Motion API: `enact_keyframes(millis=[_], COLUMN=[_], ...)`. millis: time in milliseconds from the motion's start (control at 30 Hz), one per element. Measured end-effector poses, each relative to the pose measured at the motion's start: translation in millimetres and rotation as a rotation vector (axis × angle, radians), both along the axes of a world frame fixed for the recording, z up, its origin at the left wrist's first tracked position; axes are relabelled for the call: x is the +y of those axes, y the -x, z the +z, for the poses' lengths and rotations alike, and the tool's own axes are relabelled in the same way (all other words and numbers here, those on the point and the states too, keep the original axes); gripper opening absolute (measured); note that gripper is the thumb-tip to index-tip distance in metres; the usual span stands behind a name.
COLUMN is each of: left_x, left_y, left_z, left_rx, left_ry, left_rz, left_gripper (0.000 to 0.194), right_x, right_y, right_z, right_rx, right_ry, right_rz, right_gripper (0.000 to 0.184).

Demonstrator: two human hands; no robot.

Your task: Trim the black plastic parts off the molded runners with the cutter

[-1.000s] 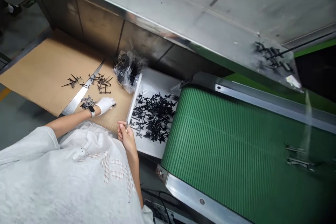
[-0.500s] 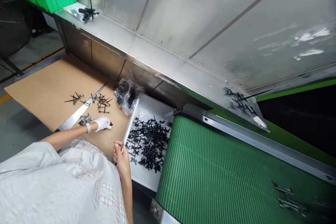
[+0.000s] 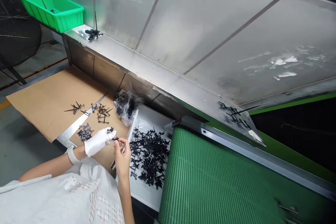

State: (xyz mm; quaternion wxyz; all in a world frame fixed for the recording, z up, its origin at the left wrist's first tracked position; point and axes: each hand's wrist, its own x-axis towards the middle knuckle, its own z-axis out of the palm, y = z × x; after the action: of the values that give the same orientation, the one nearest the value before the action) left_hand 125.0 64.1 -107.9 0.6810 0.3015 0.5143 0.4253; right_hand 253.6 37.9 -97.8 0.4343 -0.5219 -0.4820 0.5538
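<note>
My left hand (image 3: 101,140), in a white glove, is closed on small black plastic parts (image 3: 110,130) that show at its fingertips. Close against it, my bare right hand (image 3: 123,154) grips a slim metal tool (image 3: 113,164), whose kind I cannot make out. Its fingertips meet a small black part (image 3: 116,139) between the two hands. Beside the gloved hand, a pile of dark grey parts (image 3: 85,132) lies on the brown cardboard (image 3: 49,94). Farther up are loose black parts with thin stems (image 3: 102,112). A metal ruler-like strip (image 3: 70,129) crosses the cardboard.
A white tray (image 3: 143,112) full of black parts adjoins a green conveyor belt (image 3: 215,178) on the right. Behind the cardboard sits a clear plastic bag (image 3: 126,103). A metal ledge (image 3: 147,66) carries a green bin (image 3: 69,19) and clusters of black parts (image 3: 233,113).
My left hand has lifted off the cardboard and come right, bringing black parts to my right hand. My right hand still holds the tool and now meets a part. The view has tilted up slightly.
</note>
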Motion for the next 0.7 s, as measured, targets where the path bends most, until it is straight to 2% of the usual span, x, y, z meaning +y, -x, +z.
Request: enact_keyframes(millis=[200, 300, 400, 533, 700], left_x=[-7, -15, -23, -30, -36], left_y=[23, 22, 20, 26, 27], left_z=[58.6, 78.3, 88.4, 92.7, 101.2], left_rx=[-0.119, -0.122, -0.061, 0.079, 0.222], left_ry=[-0.044, -0.054, -0.078, -0.135, -0.189], left_rz=[0.057, 0.040, 0.020, 0.023, 0.055], left_gripper=[0.043, 0.050, 0.042, 0.033, 0.039], right_x=[4, 3, 1, 0, -5], right_y=[-10, -6, 0, 6, 11], right_z=[43.5, 64.3, 78.4, 86.8, 91.3], right_rx=[0.016, 0.001, -0.007, -0.026, -0.021], right_ry=[-0.039, -0.129, -0.189, -0.221, -0.224], right_rz=[-0.130, -0.178, -0.191, -0.198, -0.223], right_gripper=[0.030, 0.028, 0.023, 0.020, 0.021])
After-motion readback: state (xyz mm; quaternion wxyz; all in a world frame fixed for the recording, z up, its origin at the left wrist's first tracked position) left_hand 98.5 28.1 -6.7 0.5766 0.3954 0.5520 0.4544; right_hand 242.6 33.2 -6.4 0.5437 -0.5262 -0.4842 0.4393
